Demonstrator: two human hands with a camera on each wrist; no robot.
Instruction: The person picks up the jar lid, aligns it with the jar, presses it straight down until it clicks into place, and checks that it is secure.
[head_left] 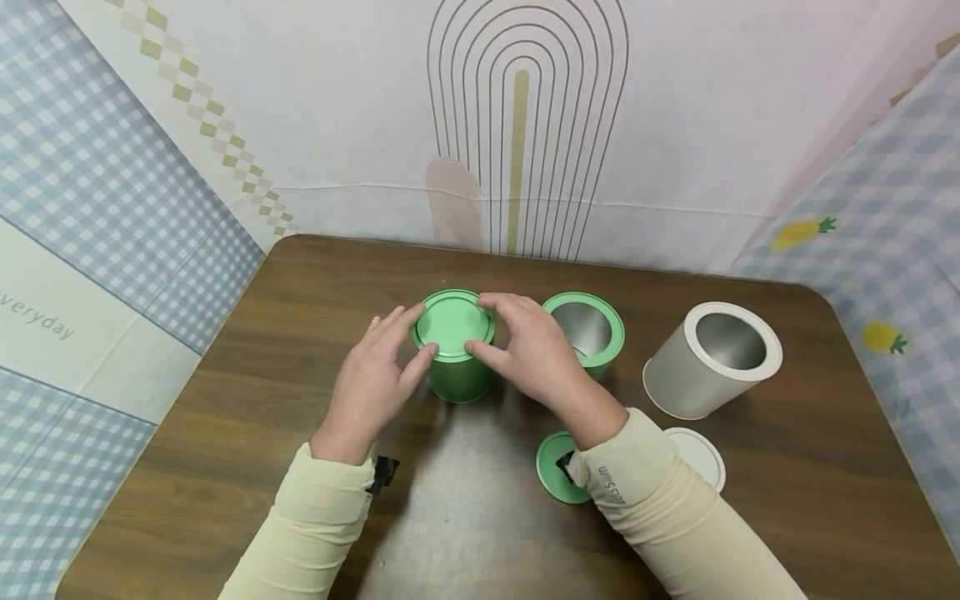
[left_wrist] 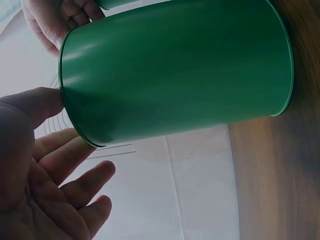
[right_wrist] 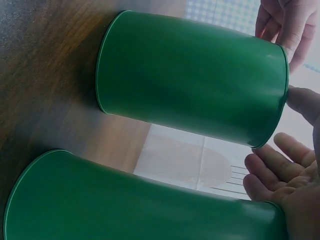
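Observation:
A green can (head_left: 461,382) stands upright on the table with a light green lid (head_left: 453,323) on its top. My left hand (head_left: 369,385) is at the can's left, thumb and forefinger touching the rim. From the right, my right hand (head_left: 534,350) touches the same rim with its thumb on the near side and forefinger on the far side. In the left wrist view, the left fingers (left_wrist: 82,184) are spread and fairly straight beside the can. The right wrist view shows the right fingers (right_wrist: 270,170) loosely extended near the top edge.
Right of the lidded can stands an uncovered green can (head_left: 613,327), partly behind my right hand. Farther right is an uncovered white can (head_left: 688,385). A green lid (head_left: 553,483) and a white lid (head_left: 705,457) lie flat, partly covered by my right sleeve. Patterned cloth (head_left: 360,125) hangs behind the wooden table (head_left: 300,325).

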